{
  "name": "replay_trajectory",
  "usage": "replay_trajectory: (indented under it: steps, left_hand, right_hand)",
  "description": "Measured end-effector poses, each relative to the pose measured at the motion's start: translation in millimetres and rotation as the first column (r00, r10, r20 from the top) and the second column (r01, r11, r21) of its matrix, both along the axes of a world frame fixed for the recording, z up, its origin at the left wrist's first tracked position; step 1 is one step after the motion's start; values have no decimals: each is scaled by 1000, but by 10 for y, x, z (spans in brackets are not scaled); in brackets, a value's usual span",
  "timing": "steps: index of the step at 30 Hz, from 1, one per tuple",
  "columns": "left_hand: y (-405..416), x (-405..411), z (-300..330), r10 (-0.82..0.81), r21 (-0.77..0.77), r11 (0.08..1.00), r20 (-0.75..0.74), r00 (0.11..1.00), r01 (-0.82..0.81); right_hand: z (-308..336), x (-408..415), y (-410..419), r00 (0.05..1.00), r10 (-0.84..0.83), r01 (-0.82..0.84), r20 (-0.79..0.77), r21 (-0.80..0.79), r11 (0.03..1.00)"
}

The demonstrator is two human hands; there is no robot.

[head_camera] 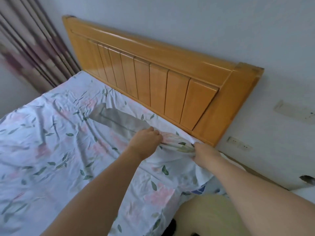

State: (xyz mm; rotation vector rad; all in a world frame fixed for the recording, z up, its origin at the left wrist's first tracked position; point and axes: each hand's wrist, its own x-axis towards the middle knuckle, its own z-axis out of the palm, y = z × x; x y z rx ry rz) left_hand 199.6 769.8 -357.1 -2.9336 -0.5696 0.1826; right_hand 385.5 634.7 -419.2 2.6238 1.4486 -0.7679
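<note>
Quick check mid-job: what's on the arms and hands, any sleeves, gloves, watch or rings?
Nothing worn shows. The left hand and right hand are bare, without gloves. The left forearm and right forearm are uncovered to the frame edge: no sleeves, watch or bracelet. No rings show, though the floral sheet hides part of each hand.

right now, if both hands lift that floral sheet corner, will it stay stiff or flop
Probably floppy: the floral sheet bunches into folds where the left hand and right hand grip it. Likely light too: fine wrinkles cover it.
</note>
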Motion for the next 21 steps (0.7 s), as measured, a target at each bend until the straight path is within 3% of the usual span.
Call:
replay_trajectory:
  steps: [7,11,15,18,21]
  left_hand:
    - [1381,-81,-424,138,46,989,58,989,-141]
    - [2043,13,-644,99,141,984,98,990,-113]
    - [2477,19,-749,61,220,969,234,970,-114]
    - [2645,-110,-1040,70,250,955,328,942,-158]
    - [2760,-372,-1834,195,202,936,385,902,-289]
  right_hand:
    - [-79,-98,1366,977,197,-205,78,118,972]
    - [-68,-105,1897,956,220,-263,193,240,935]
    - [-64,-226,2184,921,214,-321,325,322,891]
    - [-312,-511,2284,876,182,-349,447,326,879]
    - [-1018,-872,2449,906,186,-307,380,289,907]
